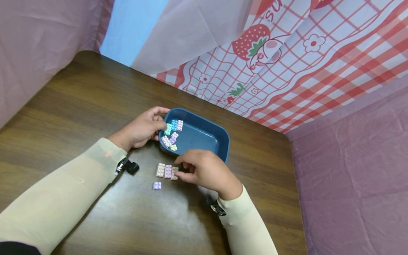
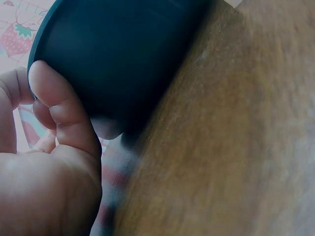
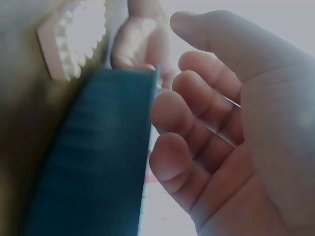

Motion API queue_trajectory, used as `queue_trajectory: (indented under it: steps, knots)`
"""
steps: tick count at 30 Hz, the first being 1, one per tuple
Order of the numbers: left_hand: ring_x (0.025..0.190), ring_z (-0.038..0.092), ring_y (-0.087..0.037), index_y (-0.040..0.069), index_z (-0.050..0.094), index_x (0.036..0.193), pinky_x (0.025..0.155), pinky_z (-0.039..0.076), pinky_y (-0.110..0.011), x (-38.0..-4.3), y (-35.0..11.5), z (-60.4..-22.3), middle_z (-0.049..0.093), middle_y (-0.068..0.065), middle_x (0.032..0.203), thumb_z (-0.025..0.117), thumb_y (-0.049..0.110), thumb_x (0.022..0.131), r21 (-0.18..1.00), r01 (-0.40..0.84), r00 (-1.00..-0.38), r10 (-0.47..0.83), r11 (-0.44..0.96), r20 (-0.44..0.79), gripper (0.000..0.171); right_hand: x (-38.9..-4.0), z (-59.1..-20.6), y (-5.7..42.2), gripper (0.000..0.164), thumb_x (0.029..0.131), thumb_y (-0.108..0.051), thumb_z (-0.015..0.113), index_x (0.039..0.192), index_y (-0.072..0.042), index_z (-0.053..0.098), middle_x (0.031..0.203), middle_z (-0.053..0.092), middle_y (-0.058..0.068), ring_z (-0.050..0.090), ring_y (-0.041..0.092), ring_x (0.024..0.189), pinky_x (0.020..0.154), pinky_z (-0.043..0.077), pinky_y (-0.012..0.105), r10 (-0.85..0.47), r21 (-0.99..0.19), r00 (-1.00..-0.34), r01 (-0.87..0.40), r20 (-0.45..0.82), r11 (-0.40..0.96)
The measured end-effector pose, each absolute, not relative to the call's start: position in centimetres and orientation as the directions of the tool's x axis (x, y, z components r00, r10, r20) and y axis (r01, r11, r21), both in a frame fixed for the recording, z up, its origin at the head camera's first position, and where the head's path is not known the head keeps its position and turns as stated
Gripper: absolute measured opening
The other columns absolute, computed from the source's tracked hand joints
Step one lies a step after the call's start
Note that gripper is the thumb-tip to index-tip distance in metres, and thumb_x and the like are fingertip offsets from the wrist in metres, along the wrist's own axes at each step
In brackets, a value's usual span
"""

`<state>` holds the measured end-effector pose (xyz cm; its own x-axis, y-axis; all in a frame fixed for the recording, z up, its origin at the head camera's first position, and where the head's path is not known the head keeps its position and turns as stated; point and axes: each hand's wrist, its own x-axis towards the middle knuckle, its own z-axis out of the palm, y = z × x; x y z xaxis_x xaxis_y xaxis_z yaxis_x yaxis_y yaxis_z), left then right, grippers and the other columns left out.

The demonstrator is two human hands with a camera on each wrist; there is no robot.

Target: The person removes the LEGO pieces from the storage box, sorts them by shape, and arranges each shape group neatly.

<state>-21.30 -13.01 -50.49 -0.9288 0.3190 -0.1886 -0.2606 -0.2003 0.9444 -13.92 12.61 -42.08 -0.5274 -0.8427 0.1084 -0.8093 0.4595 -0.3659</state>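
Observation:
My left hand (image 1: pixel 141 128) grips the left end of a dark blue plastic tub (image 1: pixel 204 118), thumb at the rim and fingers outside the wall. Inside, at that end, lie several pastel building bricks, among them a mint brick (image 1: pixel 167 129), a blue brick (image 1: pixel 174 124) and a yellow brick (image 1: pixel 173 147). In front of the tub, a cream brick (image 1: pixel 160 170), a lilac brick (image 1: pixel 168 171) and a tan brick (image 1: pixel 174 173) stand side by side. My right hand (image 1: pixel 204 170) hovers beside the tan brick, fingers loosely bent. Nothing shows between thumb and fingers in the right wrist view.
A small lilac brick (image 1: pixel 157 185) lies nearer to me on the brown wooden table (image 1: pixel 105 92). Behind the tub hangs a strawberry-print cloth (image 1: pixel 223 78). Pink cloth (image 1: pixel 347 170) closes off the right side, and more hangs at the left. Both wrists carry small black camera mounts.

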Motion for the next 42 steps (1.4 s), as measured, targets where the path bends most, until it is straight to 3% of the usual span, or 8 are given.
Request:
queue_trajectory:
  steps: [7,14,17,27,42]
  knots:
    - [0.075,0.06,-0.018,0.017,0.04,0.154,0.051,0.052,-0.024,-21.3,-13.0,-50.3,0.058,-0.012,0.101,0.059,-0.001,0.094,0.946,-0.256,-0.93,0.317,-0.199,-0.185,0.065,-15.8,-40.8,13.5,0.027,0.091,-0.034,0.083,0.11,-0.016,0.077,0.086,0.068,-0.003,0.06,0.005,0.076,0.068,0.053,0.017,-0.827,-0.362,-0.54,-0.81,0.154,0.462]
    - [0.075,0.06,-0.018,0.018,0.041,0.153,0.052,0.052,-0.024,-21.2,-13.0,-50.3,0.058,-0.01,0.099,0.06,-0.001,0.094,0.944,-0.262,-0.929,0.316,-0.2,-0.191,0.065,-17.9,-39.0,14.1,0.026,0.088,-0.031,0.086,0.108,-0.017,0.078,0.086,0.065,-0.009,0.058,0.005,0.074,0.065,0.052,0.02,-0.807,-0.348,-0.553,-0.812,0.207,0.468]
    - [0.075,0.06,-0.018,0.017,0.04,0.154,0.052,0.052,-0.024,-21.3,-13.0,-50.3,0.058,-0.011,0.1,0.06,-0.001,0.094,0.944,-0.264,-0.928,0.318,-0.195,-0.194,0.065,-19.0,-38.5,14.2,0.027,0.087,-0.03,0.087,0.108,-0.016,0.078,0.085,0.066,-0.007,0.057,0.005,0.072,0.064,0.053,0.021,-0.789,-0.352,-0.575,-0.8,0.216,0.487]
    - [0.076,0.06,-0.019,0.021,0.043,0.152,0.051,0.051,-0.024,-21.3,-12.9,-50.2,0.058,-0.012,0.102,0.061,-0.002,0.093,0.942,-0.273,-0.93,0.304,-0.195,-0.207,0.066,-22.1,-39.0,13.6,0.027,0.086,-0.028,0.088,0.108,-0.015,0.078,0.085,0.068,-0.001,0.059,0.008,0.072,0.066,0.055,0.026,-0.727,-0.401,-0.665,-0.721,0.17,0.566]
    - [0.075,0.061,-0.02,0.022,0.043,0.152,0.052,0.052,-0.025,-21.3,-13.0,-50.2,0.058,-0.009,0.1,0.061,-0.001,0.094,0.936,-0.286,-0.925,0.312,-0.203,-0.215,0.065,-25.7,-41.0,11.4,0.027,0.087,-0.033,0.086,0.109,-0.02,0.075,0.083,0.065,-0.007,0.06,0.009,0.073,0.066,0.055,0.026,-0.667,-0.429,-0.743,-0.621,0.054,0.657]
